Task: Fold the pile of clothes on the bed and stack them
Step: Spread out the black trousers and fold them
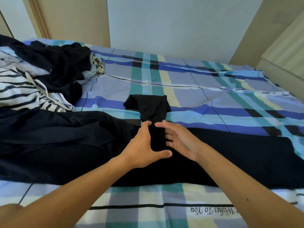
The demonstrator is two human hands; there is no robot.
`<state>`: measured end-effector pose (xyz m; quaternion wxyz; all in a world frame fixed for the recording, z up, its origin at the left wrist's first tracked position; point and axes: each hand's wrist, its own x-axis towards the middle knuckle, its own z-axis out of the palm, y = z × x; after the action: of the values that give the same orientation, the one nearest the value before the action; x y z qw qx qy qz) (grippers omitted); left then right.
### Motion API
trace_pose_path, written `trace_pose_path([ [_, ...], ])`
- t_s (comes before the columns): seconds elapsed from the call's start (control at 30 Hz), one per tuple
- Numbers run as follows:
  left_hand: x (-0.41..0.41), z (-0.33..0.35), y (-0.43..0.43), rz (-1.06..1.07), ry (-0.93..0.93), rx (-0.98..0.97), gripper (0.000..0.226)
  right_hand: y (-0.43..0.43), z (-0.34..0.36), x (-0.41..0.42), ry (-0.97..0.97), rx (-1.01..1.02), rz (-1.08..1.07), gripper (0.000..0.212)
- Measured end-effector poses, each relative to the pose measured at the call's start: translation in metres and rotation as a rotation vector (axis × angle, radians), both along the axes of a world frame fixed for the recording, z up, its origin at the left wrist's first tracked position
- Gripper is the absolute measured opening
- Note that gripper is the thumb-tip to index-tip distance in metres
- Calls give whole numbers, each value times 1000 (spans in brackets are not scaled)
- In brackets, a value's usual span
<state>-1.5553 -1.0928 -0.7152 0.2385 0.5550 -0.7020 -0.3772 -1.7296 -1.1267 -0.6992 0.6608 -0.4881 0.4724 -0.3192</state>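
Note:
A narrow black garment (150, 106) lies lengthwise in the middle of the bed, its wider end spread on the checked sheet (205, 99). My left hand (144, 145) and my right hand (179, 140) rest flat on either side of its near end, fingers apart, pressing against the strip between them. Under my hands a large dark garment (65, 142) stretches across the bed from left to right. An unfolded pile of clothes (49, 66) sits at the back left, dark pieces on top of a black-and-white striped one (23, 91).
A pale wall (164, 27) runs behind the bed. A beige cabinet (283, 60) stands at the right edge, a door frame (39, 17) at the back left. Bare sheet shows at the right half and along the near edge.

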Motion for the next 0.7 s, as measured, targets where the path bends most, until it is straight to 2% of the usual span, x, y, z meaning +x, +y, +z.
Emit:
trace_pose_path([
  [0.1, -2, -7, -3, 44, 37, -19, 137, 9, 11, 0, -6, -127, 69, 49],
  [0.17, 1, -8, -5, 107, 30, -105, 122, 13, 22, -6, -42, -155, 141, 53],
  [0.23, 1, -4, -6, 101, 45, -215, 96, 12, 34, -13, -8, -128, 124, 45],
  [0.3, -1, 5, -4, -35, 41, -290, 73, 5, 37, -23, 110, -79, -52, 37],
  [0.4, 2, 17, 1, -396, -84, -258, 64, -9, 20, -41, 232, 32, -266, 25],
  [0.5, 1, 17, 9, -699, -298, -176, 65, -19, 1, -46, 224, 62, -343, 40],
  [0.6, -5, 12, 17, -757, -383, -230, 51, -34, -13, -39, 184, -11, -409, 65],
  [0.7, -9, 9, 19, -718, -374, -293, 40, -46, -18, -28, 103, 33, -385, 62],
])
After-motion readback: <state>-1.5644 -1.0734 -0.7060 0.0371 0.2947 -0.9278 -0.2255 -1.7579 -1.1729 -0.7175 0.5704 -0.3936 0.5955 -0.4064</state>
